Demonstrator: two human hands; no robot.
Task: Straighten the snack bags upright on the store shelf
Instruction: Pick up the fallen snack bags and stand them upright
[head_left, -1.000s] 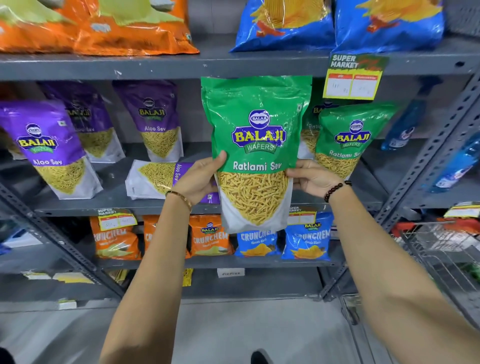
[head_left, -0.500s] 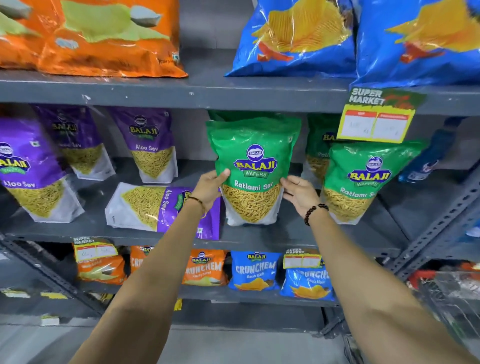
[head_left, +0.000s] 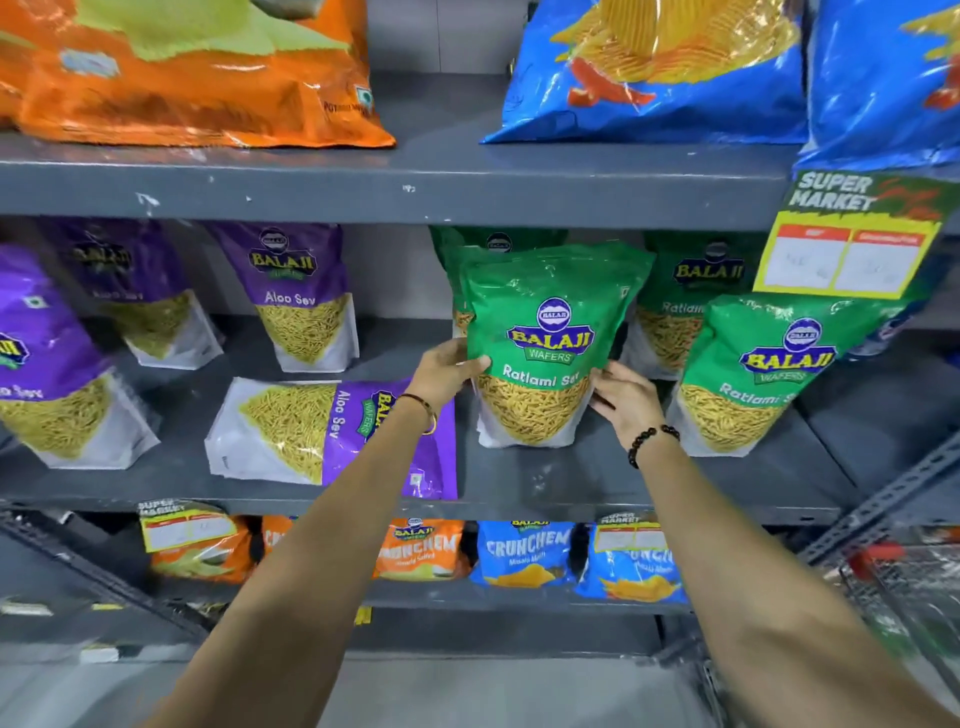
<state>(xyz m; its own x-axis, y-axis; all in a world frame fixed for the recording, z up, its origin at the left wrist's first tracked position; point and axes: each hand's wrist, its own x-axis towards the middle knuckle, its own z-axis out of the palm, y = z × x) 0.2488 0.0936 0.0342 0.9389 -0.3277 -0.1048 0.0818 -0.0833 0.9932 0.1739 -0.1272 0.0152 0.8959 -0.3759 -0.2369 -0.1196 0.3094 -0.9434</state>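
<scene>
A green Ratlami Sev bag (head_left: 545, 332) stands upright on the grey middle shelf (head_left: 597, 488), its base resting on the shelf. My left hand (head_left: 447, 371) grips its left edge and my right hand (head_left: 621, 395) holds its lower right edge. More green bags stand behind it (head_left: 493, 241) and to the right (head_left: 769, 364). A purple Aloo Sev bag (head_left: 332, 431) lies flat on its side just left of my left wrist. Other purple bags (head_left: 304, 291) stand or lean further left.
Large orange (head_left: 182, 73) and blue (head_left: 660, 67) chip bags fill the top shelf. A yellow price tag (head_left: 847, 244) hangs from its edge at right. Small orange and blue Crunchem packs (head_left: 524, 551) line the lower shelf. A wire shopping cart (head_left: 914, 587) stands at the lower right.
The green bag went from held out in front of the shelf to standing on the middle shelf, further back. Both hands stayed on its sides and followed it in.
</scene>
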